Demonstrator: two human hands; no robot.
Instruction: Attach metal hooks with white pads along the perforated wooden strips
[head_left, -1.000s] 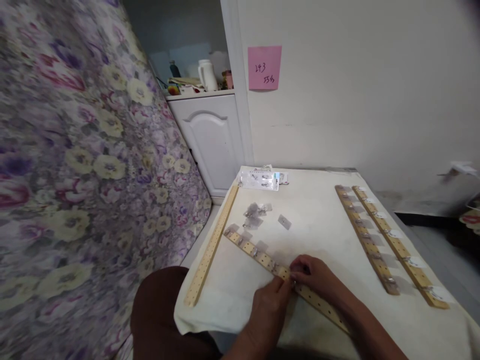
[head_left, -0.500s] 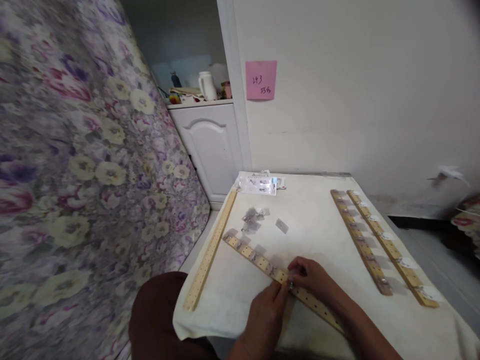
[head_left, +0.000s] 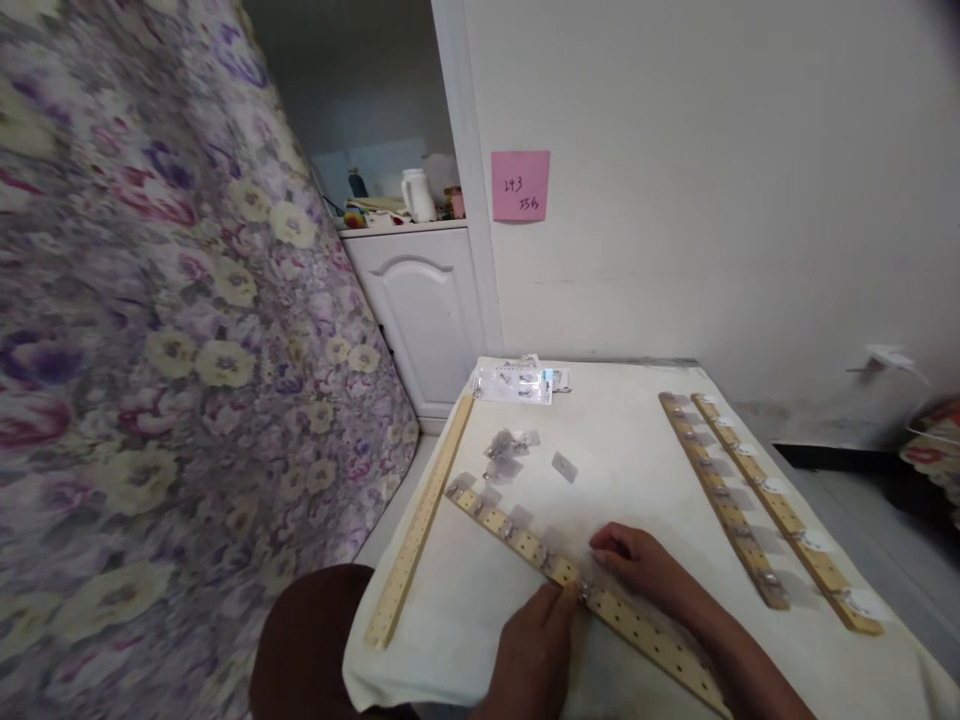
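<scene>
A long wooden strip with rows of holes (head_left: 517,535) lies slantwise on the white-covered table (head_left: 637,470), with small metal clips and clear bags hooked along its upper part. My left hand (head_left: 534,650) and my right hand (head_left: 637,565) meet over the strip's middle. The fingertips of both pinch at a small metal clip (head_left: 583,590) on the strip. The fingers of both hands are closed. A little heap of clear bags with clips (head_left: 508,448) lies beyond the strip, and one loose bag (head_left: 564,466) lies to its right.
A bare wooden strip (head_left: 420,520) runs along the table's left edge. Two filled strips (head_left: 724,500) (head_left: 784,515) lie at the right. A clear packet (head_left: 517,382) is at the far edge. A floral mattress (head_left: 150,350) leans at the left; a white cabinet (head_left: 420,300) and a pink note (head_left: 520,185) are behind.
The camera tilted up a little, so the table sits lower in view. Both hands stay at the same spot on the strip, fingers working the clip.
</scene>
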